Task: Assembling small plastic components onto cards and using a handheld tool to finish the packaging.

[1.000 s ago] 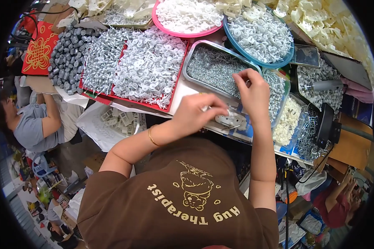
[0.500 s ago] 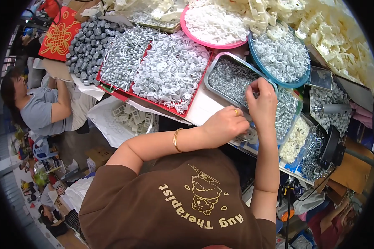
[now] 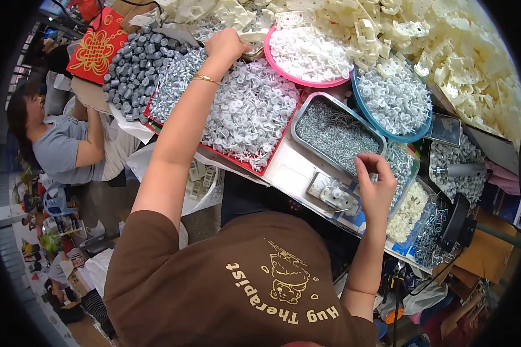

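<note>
My left arm stretches to the far side of the table. There my left hand [image 3: 224, 46] reaches down to a tray of small metal parts [image 3: 205, 28], its fingers bent and their tips hidden. Beside the metal tray [image 3: 307, 139] of tiny silver pins, my right hand [image 3: 379, 184] is raised with thumb and forefinger pinched; whatever is between them is too small to make out. A small metal block with a pale plastic piece on it [image 3: 337, 195] sits at the near table edge, just left of my right hand.
Red boxes hold white round-headed parts [image 3: 246, 110] and metal pins [image 3: 176, 75]. Grey cylinders [image 3: 134, 69] are heaped at left. A pink basin [image 3: 272, 58] and blue basin [image 3: 362, 110] stand behind the metal tray. Pale plastic parts [image 3: 463, 69] pile up far right. A co-worker [image 3: 69, 144] sits left.
My left hand has left the near table edge and gone to the far left tray, uncovering the metal block. My right hand has come nearer, away from over the pin tray.
</note>
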Demonstrator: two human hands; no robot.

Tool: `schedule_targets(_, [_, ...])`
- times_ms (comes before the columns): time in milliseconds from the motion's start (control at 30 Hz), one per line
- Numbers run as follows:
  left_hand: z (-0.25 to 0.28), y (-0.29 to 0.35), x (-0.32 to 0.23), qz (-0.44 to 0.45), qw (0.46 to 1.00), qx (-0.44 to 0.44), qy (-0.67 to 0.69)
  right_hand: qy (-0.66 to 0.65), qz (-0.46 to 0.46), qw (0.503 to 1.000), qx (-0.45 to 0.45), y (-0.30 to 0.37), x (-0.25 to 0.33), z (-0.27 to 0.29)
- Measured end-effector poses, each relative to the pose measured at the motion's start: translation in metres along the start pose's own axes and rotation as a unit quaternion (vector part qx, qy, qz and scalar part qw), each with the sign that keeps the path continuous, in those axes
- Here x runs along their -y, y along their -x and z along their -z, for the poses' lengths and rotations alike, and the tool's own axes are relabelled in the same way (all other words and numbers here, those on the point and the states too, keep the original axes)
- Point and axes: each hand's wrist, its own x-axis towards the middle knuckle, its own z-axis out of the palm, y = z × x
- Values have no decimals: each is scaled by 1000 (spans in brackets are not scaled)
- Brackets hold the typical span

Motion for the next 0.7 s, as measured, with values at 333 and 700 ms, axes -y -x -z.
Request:
schedule_targets(333, [12, 107, -34, -119, 825, -64, 549, -137, -34, 988, -59, 25, 19, 24])
schedule_targets(700, [-2, 259, -119, -92, 577, 220, 781, -397, -116, 910, 36, 17, 14, -21])
